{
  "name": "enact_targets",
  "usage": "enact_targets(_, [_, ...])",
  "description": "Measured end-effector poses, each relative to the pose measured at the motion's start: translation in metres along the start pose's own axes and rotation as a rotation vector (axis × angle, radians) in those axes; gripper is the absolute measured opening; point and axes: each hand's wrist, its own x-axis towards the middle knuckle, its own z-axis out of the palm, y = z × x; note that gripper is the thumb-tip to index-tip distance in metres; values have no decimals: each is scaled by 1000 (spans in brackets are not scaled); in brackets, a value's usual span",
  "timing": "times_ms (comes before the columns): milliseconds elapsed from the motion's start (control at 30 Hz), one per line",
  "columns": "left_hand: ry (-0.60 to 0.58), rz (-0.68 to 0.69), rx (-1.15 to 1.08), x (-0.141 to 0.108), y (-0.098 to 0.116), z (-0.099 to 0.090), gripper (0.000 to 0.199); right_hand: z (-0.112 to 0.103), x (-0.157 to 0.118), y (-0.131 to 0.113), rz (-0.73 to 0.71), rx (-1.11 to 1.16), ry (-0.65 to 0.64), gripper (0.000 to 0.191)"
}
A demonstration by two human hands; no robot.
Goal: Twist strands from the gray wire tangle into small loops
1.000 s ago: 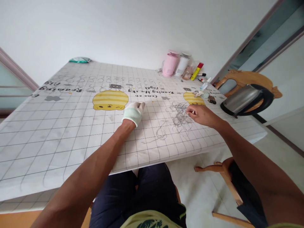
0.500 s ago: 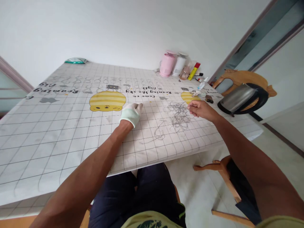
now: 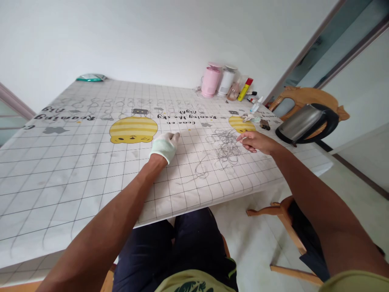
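Observation:
My left hand (image 3: 164, 147) wears a white glove with a pale green cuff. It rests on the grid-printed tablecloth (image 3: 91, 178), fingers bunched together, just right of a yellow striped bear print (image 3: 133, 129). My right hand (image 3: 254, 142) is bare and hovers at the right edge of a tangle of thin dark strands or scribbled lines (image 3: 226, 148). Its thumb and forefinger pinch close together. I cannot tell whether they hold a fine strand.
Near the far edge stand a pink flask (image 3: 210, 81), a white bottle (image 3: 226, 81) and a yellow tube (image 3: 244, 90). A steel kettle (image 3: 306, 123) sits at the right corner. A wooden chair (image 3: 284, 215) stands below the table's right side.
The whole view has drifted slightly left and down. My right fingers have stretched further over the tangle, and my left hand has shifted slightly left.

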Motion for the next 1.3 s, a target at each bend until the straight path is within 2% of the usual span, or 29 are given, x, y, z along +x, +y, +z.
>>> enact_targets(67, [11,29,12,-1,0,-1,46,-3,-3,0,27,81,-16,27])
enact_targets(167, [52,152,75,-6,8,-5,44,-4,-5,2,39,203,3,27])
enact_targets(267, [56,358,131,-18,29,-6,40,-1,-5,8,29,278,15,28])
enact_targets(333, [-22,516,169,-28,50,1,38,2,-6,11,9,313,19,28])
enact_targets(467, [-277,783,342,-42,98,38,44,7,-12,13,-39,369,36,28])
enact_targets(567, [-328,925,385,-40,126,77,62,10,-20,12,-59,388,48,29])
enact_targets(700, [-292,807,407,-27,148,119,56,12,-26,12,-70,406,41,30])
enact_targets(800, [-293,795,446,-19,159,134,39,12,-26,16,-72,427,33,31])
enact_targets(900, [-306,813,481,-14,163,138,33,12,-23,23,-67,427,38,33])
enact_targets(1000, [-277,849,461,-14,158,140,32,12,-22,30,-122,371,91,29])
enact_targets(1133, [-190,772,370,-18,146,144,35,14,-25,38,-165,304,186,26])
enact_targets(1300, [-164,687,301,-19,142,145,41,25,-27,46,-248,479,280,25])
